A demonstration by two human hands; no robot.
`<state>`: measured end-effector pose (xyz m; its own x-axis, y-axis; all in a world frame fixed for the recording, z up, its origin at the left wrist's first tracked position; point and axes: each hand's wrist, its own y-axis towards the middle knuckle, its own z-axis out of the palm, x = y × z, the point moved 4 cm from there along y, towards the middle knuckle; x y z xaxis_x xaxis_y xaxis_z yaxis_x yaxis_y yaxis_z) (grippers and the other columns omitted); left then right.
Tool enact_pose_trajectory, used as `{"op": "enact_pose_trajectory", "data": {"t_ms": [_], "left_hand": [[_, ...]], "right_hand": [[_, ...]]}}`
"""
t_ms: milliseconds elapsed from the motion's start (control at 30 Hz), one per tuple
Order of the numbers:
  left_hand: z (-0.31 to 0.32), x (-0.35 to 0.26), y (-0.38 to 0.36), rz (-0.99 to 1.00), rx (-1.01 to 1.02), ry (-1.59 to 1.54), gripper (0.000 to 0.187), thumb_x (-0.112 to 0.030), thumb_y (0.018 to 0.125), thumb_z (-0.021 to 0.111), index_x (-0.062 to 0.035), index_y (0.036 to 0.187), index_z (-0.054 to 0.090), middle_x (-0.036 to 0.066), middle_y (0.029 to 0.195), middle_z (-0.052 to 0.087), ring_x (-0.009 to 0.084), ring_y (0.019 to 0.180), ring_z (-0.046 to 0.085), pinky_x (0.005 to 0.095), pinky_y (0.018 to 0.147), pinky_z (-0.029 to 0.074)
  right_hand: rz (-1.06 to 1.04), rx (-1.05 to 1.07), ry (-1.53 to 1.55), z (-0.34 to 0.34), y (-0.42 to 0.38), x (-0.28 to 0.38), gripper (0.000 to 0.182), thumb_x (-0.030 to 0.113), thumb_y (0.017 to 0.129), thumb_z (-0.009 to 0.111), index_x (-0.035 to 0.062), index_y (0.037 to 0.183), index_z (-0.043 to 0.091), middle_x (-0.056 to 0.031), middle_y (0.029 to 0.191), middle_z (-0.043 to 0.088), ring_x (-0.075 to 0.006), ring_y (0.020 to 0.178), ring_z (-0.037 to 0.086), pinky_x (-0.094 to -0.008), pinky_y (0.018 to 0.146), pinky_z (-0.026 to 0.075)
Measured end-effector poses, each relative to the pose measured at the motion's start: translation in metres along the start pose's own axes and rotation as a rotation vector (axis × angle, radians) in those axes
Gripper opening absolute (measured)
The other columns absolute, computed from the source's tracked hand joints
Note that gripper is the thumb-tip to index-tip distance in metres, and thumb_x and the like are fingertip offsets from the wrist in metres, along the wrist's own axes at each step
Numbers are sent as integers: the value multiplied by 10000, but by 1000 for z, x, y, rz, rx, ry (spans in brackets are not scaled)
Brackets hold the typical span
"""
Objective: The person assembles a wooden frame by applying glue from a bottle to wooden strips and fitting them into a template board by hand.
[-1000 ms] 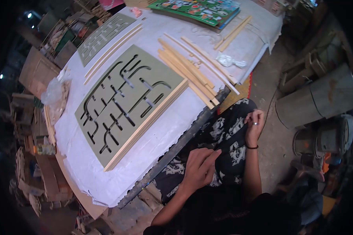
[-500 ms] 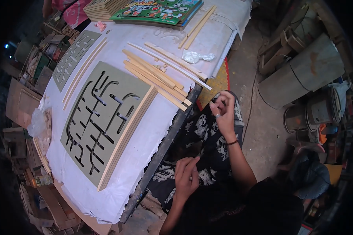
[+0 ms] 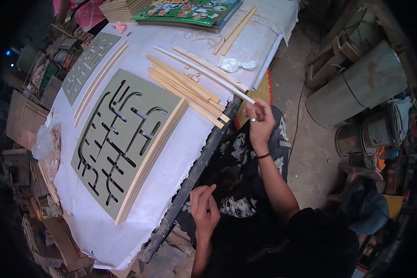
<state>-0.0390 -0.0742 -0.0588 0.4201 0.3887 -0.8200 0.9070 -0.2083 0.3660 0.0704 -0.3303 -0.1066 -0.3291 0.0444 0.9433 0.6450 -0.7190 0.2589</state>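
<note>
My right hand [image 3: 260, 121] is at the table edge, its thumb and fingers closed round the near end of a thin white strip [image 3: 204, 71]. That strip lies across the table beside a pale wooden strip. My left hand [image 3: 204, 211] is above my lap, fingers curled inward; what they hold, if anything, is hidden. Left of the hands rests a grey board [image 3: 120, 143] with branching cut-out slots and a wooden strip edge [image 3: 152, 160] along its near side. A bundle of wooden sticks [image 3: 190, 90] lies by its upper corner, with small wood pieces on it.
Colourful printed boards [image 3: 185, 13] are stacked at the far end. A knotted clear plastic bag [image 3: 236, 65] and two sticks [image 3: 236, 30] lie nearby. A second slotted board [image 3: 90, 65] is at the far left. Metal drums [image 3: 356, 88] stand on the floor to the right.
My right hand has moved up and forward from above my lap to the end of the white strip. My left hand has shifted slightly left and down.
</note>
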Motion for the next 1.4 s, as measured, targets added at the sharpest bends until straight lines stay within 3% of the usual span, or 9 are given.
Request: {"op": "enact_pose_trajectory", "data": {"t_ms": [500, 633, 700, 767, 833, 1000, 1033, 1100, 1400], "left_hand": [[-34, -15, 35, 160, -147, -50, 360, 175, 760, 548, 28, 1069, 659, 156, 931, 618, 303, 836, 603, 359, 727, 490], [-72, -20, 40, 173, -299, 3, 334, 158, 806, 517, 46, 1098, 632, 167, 928, 617, 270, 819, 608, 331, 724, 493], [-86, -22, 37, 197, -348, 24, 325, 145, 832, 501, 55, 1123, 613, 173, 928, 616, 255, 814, 610, 320, 727, 497], [-98, -26, 31, 203, -375, 38, 333, 132, 843, 505, 63, 1157, 592, 177, 926, 616, 258, 818, 608, 328, 739, 497], [-106, -31, 28, 191, -423, 31, 323, 91, 875, 509, 65, 1191, 567, 168, 952, 615, 244, 860, 600, 333, 792, 484], [-149, -19, 22, 30, -656, -65, 337, -33, 960, 477, 64, 1283, 482, 119, 1082, 577, 186, 1031, 541, 327, 945, 412], [-162, -16, 22, -26, -730, -64, 346, -36, 969, 464, 49, 1304, 464, 111, 1090, 570, 179, 1033, 542, 317, 947, 410], [-184, -11, 23, -92, -856, -96, 346, -42, 974, 461, 27, 1313, 455, 102, 1107, 573, 163, 1050, 543, 314, 959, 403], [-220, -22, 40, -55, -898, 12, 337, -104, 992, 462, 12, 1307, 492, 141, 1263, 566, 226, 1204, 507, 351, 1039, 366]], "right_hand": [[-481, -201, 105, -56, 58, 142, 252, 70, 951, 614, -39, 1169, 549, -149, 1109, 638, -223, 1015, 645, -340, 935, 529], [-535, 12, 321, -99, 64, 148, 295, 124, 992, 546, -85, 1200, 526, -199, 1149, 618, -238, 1093, 615, -299, 962, 502], [-322, -28, 429, -119, 74, 136, 322, 188, 1013, 500, -72, 1201, 537, -161, 1147, 611, -224, 1076, 603, -258, 874, 506], [-249, 255, 594, -128, 84, 124, 338, 155, 1025, 481, -100, 1245, 508, -181, 1180, 604, -208, 1106, 583, -198, 792, 501], [-163, -166, 472, -73, 55, 143, 351, 187, 1033, 475, -90, 1244, 515, -152, 1167, 598, -167, 1083, 575, -146, 647, 443], [90, 528, 920, -59, 72, 98, 316, 157, 1034, 469, -87, 1226, 526, -145, 1189, 559, -163, 1106, 535, -156, 680, 475], [107, 359, 867, -49, 66, 97, 319, 172, 1031, 481, -85, 1213, 534, -142, 1178, 565, -166, 1087, 545, -176, 759, 497], [128, 355, 821, -37, 59, 94, 309, 172, 1022, 501, -75, 1201, 547, -138, 1160, 579, -174, 1072, 554, -217, 876, 496], [182, 408, 886, 4, 35, 109, 297, 161, 1017, 515, -64, 1211, 535, -132, 1122, 570, -179, 1018, 539, -292, 958, 463]]}}
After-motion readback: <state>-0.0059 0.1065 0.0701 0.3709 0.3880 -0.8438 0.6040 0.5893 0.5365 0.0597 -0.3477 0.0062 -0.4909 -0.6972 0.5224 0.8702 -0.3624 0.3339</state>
